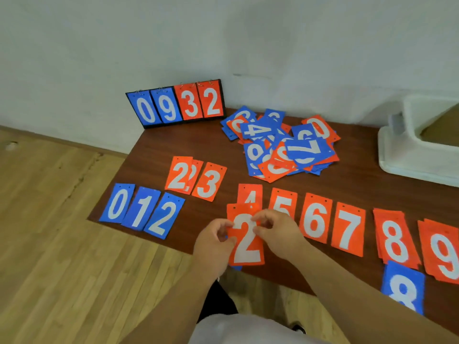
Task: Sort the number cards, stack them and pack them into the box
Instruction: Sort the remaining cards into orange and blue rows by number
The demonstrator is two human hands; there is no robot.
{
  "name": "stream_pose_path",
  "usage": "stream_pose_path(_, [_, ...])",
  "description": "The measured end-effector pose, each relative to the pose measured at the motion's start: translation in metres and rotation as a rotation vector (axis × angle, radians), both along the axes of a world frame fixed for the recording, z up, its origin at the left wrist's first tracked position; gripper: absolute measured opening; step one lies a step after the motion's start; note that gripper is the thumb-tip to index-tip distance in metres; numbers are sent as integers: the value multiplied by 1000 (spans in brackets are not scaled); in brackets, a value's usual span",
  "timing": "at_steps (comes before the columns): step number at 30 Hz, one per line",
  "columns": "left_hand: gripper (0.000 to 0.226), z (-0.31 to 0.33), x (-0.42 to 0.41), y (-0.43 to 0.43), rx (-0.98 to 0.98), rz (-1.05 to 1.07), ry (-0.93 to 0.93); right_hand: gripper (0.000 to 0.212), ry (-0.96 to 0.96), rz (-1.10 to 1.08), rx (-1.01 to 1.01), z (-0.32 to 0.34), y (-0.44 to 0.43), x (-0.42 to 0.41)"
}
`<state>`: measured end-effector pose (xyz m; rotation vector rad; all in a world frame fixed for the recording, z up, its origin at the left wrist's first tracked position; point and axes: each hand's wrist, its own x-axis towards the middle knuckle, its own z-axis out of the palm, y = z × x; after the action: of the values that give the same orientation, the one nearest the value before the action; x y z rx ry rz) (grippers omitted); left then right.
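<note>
Head view: at the brown surface's (159, 150) near edge, left hand (213, 240) and right hand (278, 232) pinch an orange 2 card (246, 249).

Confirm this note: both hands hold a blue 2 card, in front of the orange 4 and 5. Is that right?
Wrong colour: the head view shows the 2 card held by the left hand and right hand is orange, not blue. The rest holds.

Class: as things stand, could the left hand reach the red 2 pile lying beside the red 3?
Probably yes: the red 2 pile lies just ahead of the left hand with only bare table between, though it pinches a red 2 card.
</note>
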<state>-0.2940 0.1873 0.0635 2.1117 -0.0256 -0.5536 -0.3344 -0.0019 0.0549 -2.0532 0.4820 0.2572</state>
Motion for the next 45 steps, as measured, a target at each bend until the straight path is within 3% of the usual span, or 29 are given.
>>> stream_pose_path(10, [28, -19, 204, 101, 142, -116, -6, 21, 30, -108, -42, -20, 113, 188])
stream_pose_path(19, [28, -58, 315, 105, 338, -278, -135, 26, 152, -80, -213, -59, 137, 292])
stream_pose_path(24, [23, -90, 322, 96, 617, -372, -284, 32, 226, 36, -374, -81, 139, 298])
stream_pose_path(29, [29, -81, 321, 92, 713, -389, -269, 38, 231, 65, -372, -66, 123, 287])
stream_pose_path(39, [49, -36, 306, 14, 531, -494, -261, 28, 153, -365, -403, -25, -19, 192])
stream_pose_path(45, [61, -42, 291, -64, 476, -602, -271, 31, 262, -558, -373, -31, -89, 158])
